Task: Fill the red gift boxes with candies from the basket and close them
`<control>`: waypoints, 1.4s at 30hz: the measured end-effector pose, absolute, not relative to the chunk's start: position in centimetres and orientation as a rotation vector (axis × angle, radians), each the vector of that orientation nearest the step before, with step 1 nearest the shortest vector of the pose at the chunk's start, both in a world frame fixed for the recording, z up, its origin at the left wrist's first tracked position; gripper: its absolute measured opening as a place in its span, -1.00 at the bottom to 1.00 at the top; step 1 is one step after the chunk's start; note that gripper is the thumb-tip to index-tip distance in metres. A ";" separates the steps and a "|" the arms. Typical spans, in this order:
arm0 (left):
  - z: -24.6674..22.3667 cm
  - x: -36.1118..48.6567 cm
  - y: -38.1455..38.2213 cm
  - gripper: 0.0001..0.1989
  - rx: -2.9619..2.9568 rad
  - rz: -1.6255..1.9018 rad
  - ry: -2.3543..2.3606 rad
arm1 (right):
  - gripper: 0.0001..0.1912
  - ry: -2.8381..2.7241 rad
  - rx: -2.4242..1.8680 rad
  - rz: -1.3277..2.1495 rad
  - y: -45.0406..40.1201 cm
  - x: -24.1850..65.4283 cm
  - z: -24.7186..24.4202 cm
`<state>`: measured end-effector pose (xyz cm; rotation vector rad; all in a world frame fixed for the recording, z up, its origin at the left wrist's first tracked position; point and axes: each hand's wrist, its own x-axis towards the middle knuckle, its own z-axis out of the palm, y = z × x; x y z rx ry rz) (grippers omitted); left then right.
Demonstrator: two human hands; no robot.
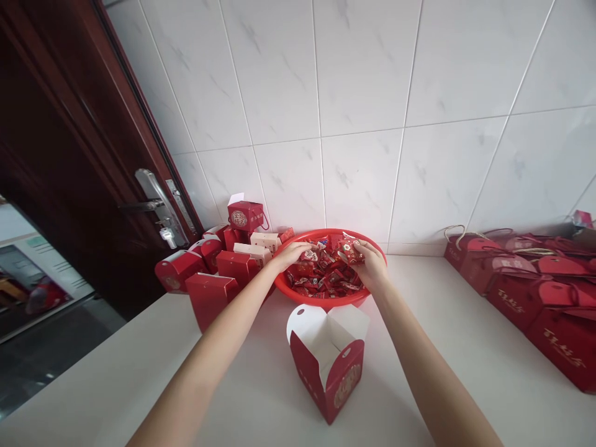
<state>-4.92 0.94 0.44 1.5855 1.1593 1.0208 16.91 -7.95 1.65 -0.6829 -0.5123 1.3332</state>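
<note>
A red plastic basin [321, 302] holds a heap of small red wrapped candies [326, 279]. My right hand [371, 264], at the basin's right side, grips a red candy packet [349, 251] with a printed pattern between thumb and fingers. Over the left rim reaches my left hand [289, 254], its fingers closed at a pink-and-red candy packet [310, 254]; the fingertips are partly hidden. Between my forearms, in front of the basin, stands a red gift box [326, 372] with its top flaps up and a bare white inside.
Left of the basin stand several red boxes [212, 295] and cream boxes [258, 251], with a small handled box [245, 214] on top. Finished-looking red gift boxes with cord handles [516, 298] line the right. Behind is a tiled wall [363, 174]; a dark door [88, 124] stands at left.
</note>
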 end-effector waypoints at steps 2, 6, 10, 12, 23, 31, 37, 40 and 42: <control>0.5 -5.1 1.1 -0.80 1.527 0.948 1.156 | -0.77 -0.516 -0.675 1.335 -8.0 16.9 1.7; 0.5 -5.3 1.3 -0.59 1.612 0.937 1.140 | -0.76 -0.556 -0.637 1.336 -8.0 17.0 1.5; 0.6 -5.4 1.3 -0.46 1.678 0.879 1.075 | -0.77 -0.576 -0.647 1.333 -7.9 17.0 1.4; 0.7 -5.4 1.1 -0.40 1.703 0.828 1.046 | -0.78 -0.574 -0.668 1.330 -7.8 17.0 1.3; 0.5 -4.4 0.5 -0.66 2.119 0.451 1.413 | -0.80 -0.570 -0.704 1.295 -7.3 17.1 0.8; 1.4 -4.1 -0.4 -0.60 2.237 0.440 1.681 | -0.77 -0.590 -0.663 1.296 -6.7 17.2 0.1; 2.7 -3.3 -1.7 -0.66 2.357 0.297 1.928 | -0.73 -0.596 -0.647 1.273 -6.5 17.2 -0.1; 2.8 -3.1 -2.3 -0.71 2.395 0.069 1.901 | -0.76 -0.604 -0.643 1.279 -6.7 17.2 0.0; 2.7 -3.1 -2.4 -0.83 2.396 -0.117 1.842 | -0.78 -0.602 -0.637 1.287 -6.8 17.2 0.1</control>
